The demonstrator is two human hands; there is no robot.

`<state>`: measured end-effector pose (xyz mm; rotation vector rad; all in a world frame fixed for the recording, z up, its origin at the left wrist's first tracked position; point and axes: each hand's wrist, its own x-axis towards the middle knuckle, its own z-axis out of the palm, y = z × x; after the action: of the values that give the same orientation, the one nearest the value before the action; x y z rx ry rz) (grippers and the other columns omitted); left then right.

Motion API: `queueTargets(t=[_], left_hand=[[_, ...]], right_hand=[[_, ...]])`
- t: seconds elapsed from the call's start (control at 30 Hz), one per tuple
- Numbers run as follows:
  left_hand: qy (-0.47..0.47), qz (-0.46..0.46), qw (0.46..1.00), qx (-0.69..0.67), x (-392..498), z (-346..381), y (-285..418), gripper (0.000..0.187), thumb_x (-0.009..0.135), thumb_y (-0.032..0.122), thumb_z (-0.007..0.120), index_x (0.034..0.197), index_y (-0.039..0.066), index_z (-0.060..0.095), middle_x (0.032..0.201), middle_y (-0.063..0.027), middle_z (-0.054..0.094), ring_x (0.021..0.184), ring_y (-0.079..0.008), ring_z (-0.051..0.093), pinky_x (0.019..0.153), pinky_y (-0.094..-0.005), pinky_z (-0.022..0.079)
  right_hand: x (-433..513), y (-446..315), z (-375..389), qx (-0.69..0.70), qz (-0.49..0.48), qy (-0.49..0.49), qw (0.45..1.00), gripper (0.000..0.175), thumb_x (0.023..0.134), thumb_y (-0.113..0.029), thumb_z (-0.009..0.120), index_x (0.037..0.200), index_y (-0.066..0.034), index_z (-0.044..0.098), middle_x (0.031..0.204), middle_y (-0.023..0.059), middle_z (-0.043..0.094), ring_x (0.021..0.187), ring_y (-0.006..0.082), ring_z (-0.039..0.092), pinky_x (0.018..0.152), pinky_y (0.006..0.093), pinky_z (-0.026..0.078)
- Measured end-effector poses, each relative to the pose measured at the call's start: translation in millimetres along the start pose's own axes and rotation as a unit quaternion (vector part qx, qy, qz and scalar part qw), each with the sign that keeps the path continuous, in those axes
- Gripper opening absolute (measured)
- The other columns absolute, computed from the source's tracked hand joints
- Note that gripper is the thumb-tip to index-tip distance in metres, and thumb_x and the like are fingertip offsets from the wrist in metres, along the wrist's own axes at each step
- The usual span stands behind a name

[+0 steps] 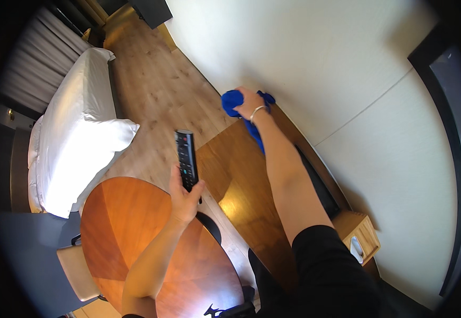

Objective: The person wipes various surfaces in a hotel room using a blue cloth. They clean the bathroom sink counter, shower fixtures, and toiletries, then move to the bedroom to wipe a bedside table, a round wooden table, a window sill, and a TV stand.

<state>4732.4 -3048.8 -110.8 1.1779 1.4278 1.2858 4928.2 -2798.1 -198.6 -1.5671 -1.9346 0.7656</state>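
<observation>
My left hand [186, 197] grips a black remote control [186, 157] by its lower end, buttons facing up towards me. It is held above the gap between a round wooden table and a long wooden desk. My right hand [249, 104] reaches out to the far end of the wooden desk [238, 175], close to the wall, with its fingers on a bunched blue cloth [231, 102]. One part of the cloth hangs below the wrist onto the desk top, and another shows beyond the hand. The palm side of that hand is hidden.
A wooden tissue box [359, 238] sits on the desk by the wall, near a dark flat item [317, 183] partly behind my right arm. The round table [135, 222], a beige chair [77, 272] and a white-covered bed [83, 147] are at left. A black-framed screen [452, 159] hangs at right.
</observation>
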Motion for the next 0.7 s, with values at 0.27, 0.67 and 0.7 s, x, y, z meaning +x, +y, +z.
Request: queueTargets(t=[0.27, 0.67, 0.7], left_hand=[[-0.006, 0.197, 0.945, 0.261, 50, 45, -28, 0.050, 0.072, 0.013, 0.071, 0.118, 0.000, 0.056, 0.101, -0.0153, 0.051, 0.096, -0.0340, 0.054, 0.088, -0.0383, 0.044], [-0.081, 0.205, 0.869, 0.443, 74, 168, -120, 0.060, 0.077, 0.034, 0.079, 0.130, 0.015, 0.056, 0.122, -0.0107, 0.056, 0.119, -0.0318, 0.048, 0.100, -0.0485, 0.036], [-0.076, 0.194, 0.860, 0.466, 69, 173, -112, 0.065, 0.079, 0.039, 0.078, 0.134, 0.014, 0.054, 0.126, -0.0113, 0.055, 0.123, -0.0326, 0.045, 0.103, -0.0500, 0.032]], right_hand=[[-187, -87, 122, 0.138, -0.080, 0.081, 0.984, 0.039, 0.072, -0.023, 0.066, 0.109, -0.0116, 0.065, 0.105, 0.0095, 0.065, 0.116, 0.0334, 0.049, 0.096, 0.0480, 0.037], [-740, 22, -59, -0.224, 0.236, 0.200, 0.924, 0.059, 0.058, -0.012, 0.078, 0.115, -0.0160, 0.061, 0.121, 0.0201, 0.049, 0.116, 0.0427, 0.046, 0.100, 0.0510, 0.038], [-764, 35, -71, -0.231, 0.283, 0.246, 0.898, 0.059, 0.062, -0.012, 0.077, 0.118, -0.0126, 0.058, 0.124, 0.0213, 0.048, 0.119, 0.0441, 0.045, 0.102, 0.0514, 0.037]])
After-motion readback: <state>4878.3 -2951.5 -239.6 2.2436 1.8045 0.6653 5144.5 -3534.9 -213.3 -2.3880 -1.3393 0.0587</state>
